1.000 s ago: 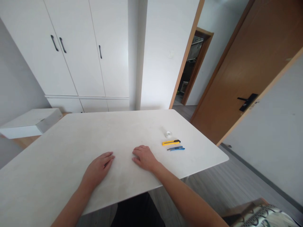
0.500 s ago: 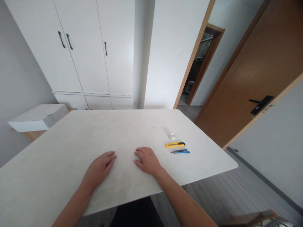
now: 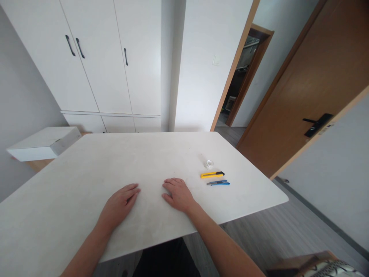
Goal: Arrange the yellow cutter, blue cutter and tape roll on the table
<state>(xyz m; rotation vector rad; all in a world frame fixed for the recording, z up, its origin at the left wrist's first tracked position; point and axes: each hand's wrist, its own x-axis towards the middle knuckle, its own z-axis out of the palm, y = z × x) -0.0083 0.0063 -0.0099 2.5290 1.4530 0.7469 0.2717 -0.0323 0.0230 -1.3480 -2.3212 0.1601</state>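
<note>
My left hand (image 3: 120,204) rests on the white table (image 3: 138,157), fingers stretched out and holding nothing. My right hand (image 3: 179,194) lies flat on the same tabletop to its right, thumb apart from the fingers, with nothing in it. To the right of that hand lies a yellow utility knife (image 3: 212,174) with a black end. Just in front of it, nearer to me, is a slim blue tool with a metal tip (image 3: 218,183), whose exact kind I cannot make out. Behind the yellow knife sits a small roll of clear tape (image 3: 209,164).
A white box (image 3: 46,142) stands on a wooden surface beyond the table's left side. White cupboards (image 3: 86,77) rise behind the table. At the right a brown door (image 3: 302,88) stands open. Something with a patterned cover (image 3: 331,268) is at the lower right, below table height.
The whole view has shifted very slightly left and up. Both hands and the things on the table keep their places relative to one another.
</note>
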